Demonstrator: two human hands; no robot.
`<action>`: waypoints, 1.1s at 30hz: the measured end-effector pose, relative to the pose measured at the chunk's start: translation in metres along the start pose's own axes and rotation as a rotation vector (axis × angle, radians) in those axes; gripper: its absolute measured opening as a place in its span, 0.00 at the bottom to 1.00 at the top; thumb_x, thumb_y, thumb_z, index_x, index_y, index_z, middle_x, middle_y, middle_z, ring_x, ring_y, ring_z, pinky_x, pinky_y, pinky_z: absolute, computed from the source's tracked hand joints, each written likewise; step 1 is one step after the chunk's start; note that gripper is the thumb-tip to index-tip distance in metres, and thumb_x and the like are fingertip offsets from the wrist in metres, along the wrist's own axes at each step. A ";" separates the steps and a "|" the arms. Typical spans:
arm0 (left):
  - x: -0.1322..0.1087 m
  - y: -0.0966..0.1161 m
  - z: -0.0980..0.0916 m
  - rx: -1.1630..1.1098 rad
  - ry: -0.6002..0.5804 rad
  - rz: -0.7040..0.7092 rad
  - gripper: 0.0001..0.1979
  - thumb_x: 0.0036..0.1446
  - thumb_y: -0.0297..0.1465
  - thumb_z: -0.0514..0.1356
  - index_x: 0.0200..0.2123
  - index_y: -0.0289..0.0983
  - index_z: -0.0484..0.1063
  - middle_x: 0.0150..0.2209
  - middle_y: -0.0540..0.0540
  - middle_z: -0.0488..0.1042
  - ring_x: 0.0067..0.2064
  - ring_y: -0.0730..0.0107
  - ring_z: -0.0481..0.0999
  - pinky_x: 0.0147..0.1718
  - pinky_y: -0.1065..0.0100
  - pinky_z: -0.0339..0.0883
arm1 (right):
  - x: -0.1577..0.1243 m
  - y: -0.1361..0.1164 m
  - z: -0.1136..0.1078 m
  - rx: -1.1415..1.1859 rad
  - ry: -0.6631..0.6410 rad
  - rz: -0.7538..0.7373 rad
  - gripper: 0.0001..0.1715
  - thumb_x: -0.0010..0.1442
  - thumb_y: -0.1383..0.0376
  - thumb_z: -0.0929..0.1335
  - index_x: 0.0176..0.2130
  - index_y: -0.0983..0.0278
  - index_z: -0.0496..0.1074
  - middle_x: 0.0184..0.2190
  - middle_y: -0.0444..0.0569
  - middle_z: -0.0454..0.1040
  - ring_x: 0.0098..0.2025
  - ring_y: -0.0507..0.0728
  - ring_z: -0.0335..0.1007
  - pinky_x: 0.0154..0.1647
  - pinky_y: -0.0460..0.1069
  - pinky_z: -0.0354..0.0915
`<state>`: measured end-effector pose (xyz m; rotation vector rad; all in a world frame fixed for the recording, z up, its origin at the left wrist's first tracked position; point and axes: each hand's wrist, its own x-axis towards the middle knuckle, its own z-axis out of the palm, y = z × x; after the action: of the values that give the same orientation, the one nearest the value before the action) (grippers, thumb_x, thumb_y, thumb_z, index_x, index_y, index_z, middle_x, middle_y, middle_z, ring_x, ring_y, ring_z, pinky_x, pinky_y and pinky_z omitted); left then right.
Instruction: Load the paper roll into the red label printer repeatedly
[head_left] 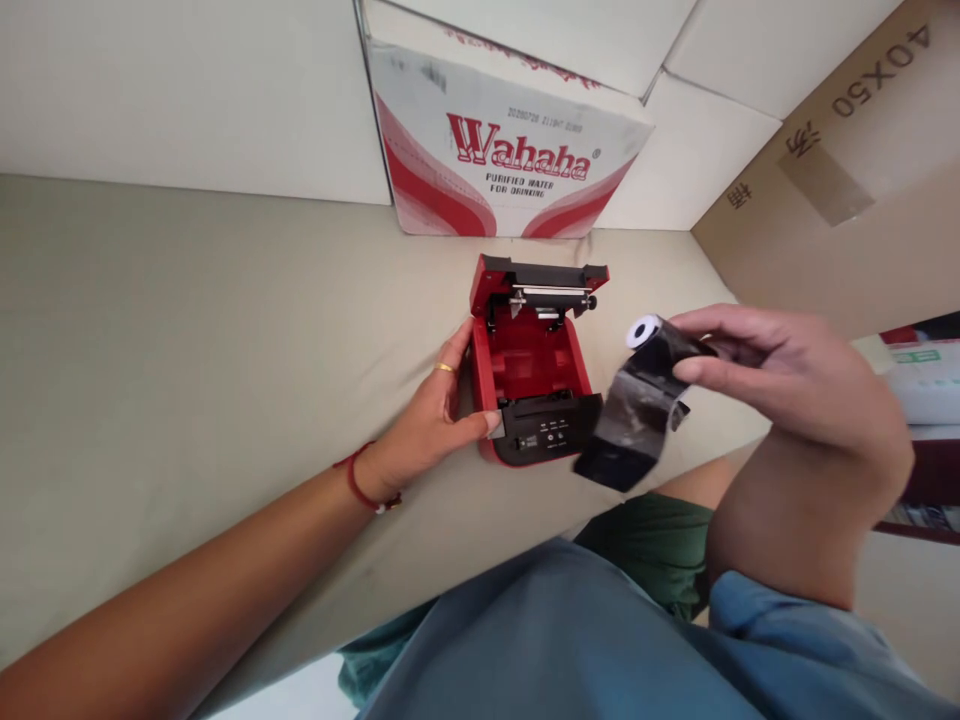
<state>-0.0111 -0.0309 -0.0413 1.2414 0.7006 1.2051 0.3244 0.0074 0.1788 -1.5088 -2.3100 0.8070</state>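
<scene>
A small red and black printer [534,372] sits on the grey-green surface with its lid tipped open toward the back, and its red paper bay holds nothing. My left hand [431,415] rests against the printer's left side, fingers along the casing and thumb at the front corner. To the right and slightly above the surface, my right hand [780,375] grips a paper roll [645,332] with a white core. A black strip [634,415] hangs loose from the roll down toward the printer's front right corner.
A white and red "Wahaha" water carton [502,150] stands against the wall behind the printer. A brown cardboard box [840,170] leans at the right. My knees in blue and green cloth [600,620] fill the bottom of the view.
</scene>
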 end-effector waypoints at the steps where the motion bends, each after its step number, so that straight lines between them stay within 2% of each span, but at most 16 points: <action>1: 0.000 0.001 0.000 0.004 0.001 -0.010 0.60 0.65 0.52 0.79 0.89 0.54 0.51 0.91 0.42 0.52 0.91 0.33 0.50 0.90 0.31 0.44 | 0.000 0.014 -0.004 0.027 0.005 0.050 0.31 0.69 0.37 0.80 0.57 0.55 0.90 0.42 0.50 0.90 0.36 0.62 0.83 0.36 0.56 0.78; 3: 0.000 0.002 -0.001 0.003 -0.006 -0.028 0.60 0.65 0.51 0.79 0.89 0.55 0.51 0.91 0.43 0.52 0.91 0.34 0.50 0.90 0.32 0.44 | 0.008 0.038 0.004 0.033 -0.056 0.131 0.31 0.66 0.39 0.81 0.55 0.57 0.90 0.44 0.51 0.91 0.39 0.63 0.85 0.40 0.57 0.80; 6: 0.000 0.003 -0.001 -0.023 -0.019 -0.052 0.61 0.65 0.50 0.80 0.89 0.56 0.49 0.91 0.44 0.52 0.90 0.34 0.53 0.90 0.33 0.48 | 0.029 0.062 0.039 0.021 -0.171 0.197 0.23 0.67 0.48 0.80 0.53 0.60 0.91 0.45 0.51 0.92 0.41 0.62 0.87 0.45 0.56 0.82; 9: 0.000 0.003 0.000 -0.033 -0.017 -0.059 0.62 0.64 0.51 0.80 0.89 0.56 0.48 0.91 0.43 0.53 0.90 0.35 0.54 0.90 0.33 0.48 | 0.041 0.077 0.063 0.000 -0.135 0.202 0.22 0.70 0.57 0.77 0.59 0.60 0.89 0.56 0.54 0.92 0.45 0.61 0.88 0.51 0.56 0.83; 11: 0.001 0.002 0.000 -0.025 -0.014 -0.056 0.62 0.64 0.52 0.80 0.89 0.56 0.49 0.91 0.44 0.51 0.90 0.35 0.53 0.90 0.33 0.47 | 0.041 0.087 0.061 -0.080 -0.049 0.200 0.25 0.73 0.58 0.74 0.65 0.61 0.87 0.59 0.56 0.91 0.47 0.61 0.88 0.55 0.57 0.83; 13: 0.001 0.001 -0.001 -0.012 -0.008 -0.052 0.61 0.64 0.52 0.80 0.89 0.56 0.50 0.91 0.44 0.50 0.91 0.34 0.51 0.90 0.33 0.47 | 0.039 0.099 0.049 -0.206 0.010 0.189 0.26 0.76 0.63 0.69 0.66 0.62 0.87 0.60 0.57 0.91 0.51 0.62 0.88 0.59 0.58 0.81; 15: 0.001 0.001 -0.001 -0.008 -0.004 -0.052 0.62 0.63 0.53 0.80 0.89 0.55 0.50 0.91 0.42 0.51 0.91 0.33 0.52 0.90 0.32 0.47 | 0.038 0.111 0.038 -0.310 -0.030 0.167 0.27 0.73 0.70 0.67 0.63 0.63 0.88 0.60 0.57 0.91 0.55 0.62 0.88 0.64 0.58 0.79; 17: 0.001 0.001 -0.001 -0.013 0.000 -0.052 0.61 0.64 0.53 0.80 0.89 0.55 0.50 0.90 0.42 0.53 0.90 0.33 0.53 0.89 0.31 0.48 | 0.039 0.121 0.034 -0.349 -0.123 0.136 0.29 0.66 0.76 0.68 0.58 0.62 0.90 0.60 0.56 0.91 0.59 0.63 0.88 0.67 0.57 0.78; 19: 0.001 0.003 0.000 -0.019 0.001 -0.050 0.60 0.64 0.52 0.80 0.89 0.56 0.51 0.90 0.43 0.55 0.90 0.33 0.54 0.89 0.32 0.49 | 0.041 0.128 0.037 -0.355 -0.180 0.107 0.30 0.61 0.78 0.70 0.56 0.61 0.91 0.61 0.55 0.91 0.62 0.64 0.87 0.70 0.57 0.77; 21: 0.000 0.005 0.001 -0.019 0.001 -0.043 0.59 0.64 0.51 0.79 0.88 0.56 0.53 0.90 0.44 0.56 0.90 0.34 0.54 0.89 0.34 0.50 | 0.038 0.129 0.039 -0.368 -0.203 0.088 0.28 0.61 0.76 0.72 0.56 0.61 0.91 0.62 0.57 0.90 0.64 0.66 0.87 0.72 0.60 0.77; 23: 0.001 0.005 0.001 -0.020 -0.002 -0.044 0.59 0.64 0.51 0.80 0.88 0.56 0.52 0.89 0.44 0.57 0.90 0.33 0.55 0.89 0.34 0.52 | 0.028 0.124 0.031 -0.380 -0.227 0.076 0.24 0.63 0.71 0.74 0.56 0.62 0.91 0.57 0.58 0.91 0.59 0.67 0.89 0.68 0.62 0.80; 25: 0.001 0.005 0.001 -0.022 -0.004 -0.051 0.61 0.64 0.51 0.80 0.89 0.56 0.51 0.90 0.43 0.55 0.90 0.32 0.53 0.89 0.32 0.50 | 0.013 0.111 0.011 -0.310 -0.303 0.031 0.18 0.67 0.63 0.77 0.55 0.59 0.92 0.51 0.56 0.93 0.51 0.66 0.91 0.58 0.59 0.85; 27: 0.001 0.003 0.000 -0.016 -0.007 -0.053 0.62 0.63 0.51 0.80 0.89 0.55 0.50 0.91 0.42 0.52 0.90 0.31 0.51 0.89 0.30 0.47 | -0.003 0.089 -0.017 -0.140 -0.436 -0.062 0.18 0.71 0.53 0.80 0.56 0.55 0.92 0.49 0.54 0.93 0.46 0.63 0.93 0.48 0.54 0.86; 29: 0.001 0.002 0.000 -0.011 -0.008 -0.049 0.62 0.63 0.52 0.80 0.89 0.54 0.49 0.91 0.42 0.51 0.91 0.31 0.51 0.90 0.30 0.45 | -0.012 0.060 -0.041 0.007 -0.580 -0.170 0.18 0.75 0.50 0.80 0.57 0.53 0.93 0.48 0.54 0.94 0.44 0.60 0.93 0.45 0.51 0.85; 31: 0.002 0.002 0.000 -0.017 -0.005 -0.051 0.62 0.63 0.52 0.80 0.89 0.54 0.49 0.91 0.42 0.52 0.90 0.31 0.52 0.89 0.30 0.48 | -0.012 0.032 -0.047 0.117 -0.723 -0.277 0.18 0.77 0.52 0.79 0.61 0.52 0.92 0.50 0.54 0.94 0.46 0.59 0.94 0.47 0.49 0.84; 33: 0.002 0.001 0.000 -0.034 -0.003 -0.050 0.62 0.63 0.52 0.80 0.89 0.54 0.50 0.91 0.42 0.52 0.90 0.31 0.53 0.89 0.32 0.52 | -0.001 0.009 -0.033 0.138 -0.714 -0.338 0.19 0.77 0.54 0.79 0.63 0.52 0.90 0.52 0.52 0.94 0.47 0.58 0.93 0.48 0.48 0.84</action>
<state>-0.0106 -0.0294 -0.0395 1.1904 0.7020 1.1696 0.3480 0.0191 0.2010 -0.7985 -2.7917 1.5454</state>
